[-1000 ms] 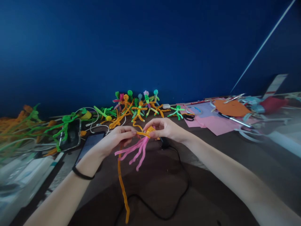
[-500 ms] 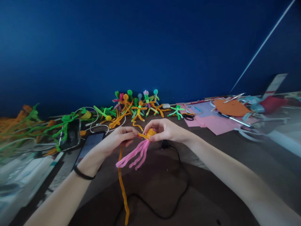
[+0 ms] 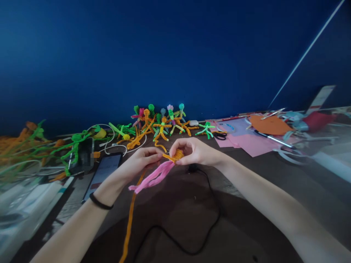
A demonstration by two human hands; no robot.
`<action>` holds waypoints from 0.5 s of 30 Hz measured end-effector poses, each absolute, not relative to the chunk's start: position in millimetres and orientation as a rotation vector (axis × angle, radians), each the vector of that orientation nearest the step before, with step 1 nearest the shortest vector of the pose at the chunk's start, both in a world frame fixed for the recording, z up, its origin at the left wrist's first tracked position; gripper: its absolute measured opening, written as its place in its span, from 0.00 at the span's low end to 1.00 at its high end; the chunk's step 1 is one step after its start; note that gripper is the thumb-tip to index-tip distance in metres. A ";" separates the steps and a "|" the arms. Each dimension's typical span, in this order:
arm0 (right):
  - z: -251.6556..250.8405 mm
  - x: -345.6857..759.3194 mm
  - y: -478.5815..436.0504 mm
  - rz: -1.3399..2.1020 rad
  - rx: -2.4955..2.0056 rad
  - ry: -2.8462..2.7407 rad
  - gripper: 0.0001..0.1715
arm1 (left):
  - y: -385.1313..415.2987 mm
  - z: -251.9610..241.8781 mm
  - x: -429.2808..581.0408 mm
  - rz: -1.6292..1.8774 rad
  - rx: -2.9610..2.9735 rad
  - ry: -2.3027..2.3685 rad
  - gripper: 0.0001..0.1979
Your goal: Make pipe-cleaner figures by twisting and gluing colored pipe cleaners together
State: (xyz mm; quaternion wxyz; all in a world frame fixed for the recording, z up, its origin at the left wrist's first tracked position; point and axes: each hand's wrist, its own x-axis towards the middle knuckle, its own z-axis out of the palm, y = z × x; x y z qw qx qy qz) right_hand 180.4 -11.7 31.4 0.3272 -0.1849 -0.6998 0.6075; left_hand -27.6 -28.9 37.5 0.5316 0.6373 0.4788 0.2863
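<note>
An orange wrapped piece (image 3: 178, 155) is pinched between the thumb and fingers of my right hand (image 3: 192, 151). Pink pipe-cleaner strands (image 3: 155, 178) hang from it toward the lower left. My left hand (image 3: 144, 159) is closed, its thumb and fingertips pinching an orange pipe cleaner close to the wrapped piece. The long tail of the orange pipe cleaner (image 3: 129, 226) drops below my left hand to the bottom of the view. Both hands are close together above the dark table (image 3: 175, 219).
Small pipe-cleaner figures (image 3: 162, 128) stand along the blue wall. A phone (image 3: 105, 173) and green pipe cleaners (image 3: 76, 144) lie left. Pink paper (image 3: 255, 144), black scissors (image 3: 220, 136) and an orange sheet (image 3: 270, 125) are right. A black cable (image 3: 211, 230) curves in front.
The pink strands have swung up and left and bunched closer. My right hand has shifted slightly right, and the orange tail's lower end has swung left.
</note>
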 end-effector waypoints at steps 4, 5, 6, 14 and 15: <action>31.1 179.9 -12.0 1.538 -0.444 -1.828 0.10 | -28.0 33.8 -26.2 0.663 1.538 1.140 0.11; 31.2 179.7 -12.2 1.546 -0.432 -1.818 0.10 | -28.4 32.8 -25.6 0.669 1.538 1.128 0.11; 31.5 179.6 -12.6 1.558 -0.421 -1.805 0.11 | -29.0 32.0 -24.9 0.676 1.532 1.117 0.11; 32.7 174.3 -15.9 1.541 -0.405 -1.720 0.11 | -32.3 25.0 -20.4 0.664 1.497 1.062 0.08; 32.2 172.9 -16.4 1.549 -0.399 -1.701 0.10 | -30.6 21.8 -20.5 0.646 1.517 1.028 0.09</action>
